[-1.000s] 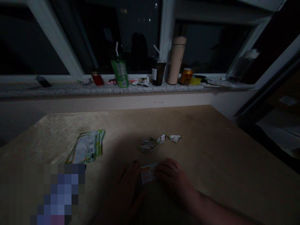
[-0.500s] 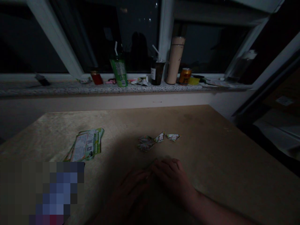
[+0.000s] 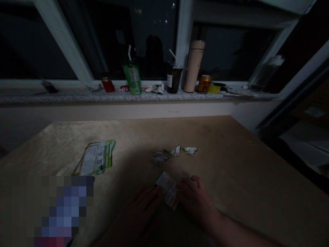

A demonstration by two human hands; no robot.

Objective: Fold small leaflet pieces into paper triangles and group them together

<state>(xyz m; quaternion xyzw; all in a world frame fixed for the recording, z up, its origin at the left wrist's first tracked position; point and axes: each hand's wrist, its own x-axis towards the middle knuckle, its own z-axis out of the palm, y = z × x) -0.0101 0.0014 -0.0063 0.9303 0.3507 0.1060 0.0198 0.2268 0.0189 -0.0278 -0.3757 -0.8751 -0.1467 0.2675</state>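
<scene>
The light is very dim. A small printed paper (image 3: 168, 189), partly folded, lies between both hands near the front of the tan table (image 3: 231, 154). My left hand (image 3: 144, 209) holds its left edge with fingers bent. Curled fingers of my right hand (image 3: 195, 200) grip its right edge. Just beyond the hands lie several small folded paper pieces (image 3: 174, 153). A stack of green and white printed sheets (image 3: 95, 161) rests at the left of the table.
A stone windowsill (image 3: 77, 97) behind the table carries a green cup with a straw (image 3: 133, 77), a dark cup (image 3: 173, 79), a tall beige flask (image 3: 192, 67), an orange can (image 3: 204, 84) and a red jar (image 3: 107, 84). A blurred patch covers the lower left.
Half a second ago the hands covered the paper. Now they have drawn apart a little and the paper shows again, turned at an angle between them.
</scene>
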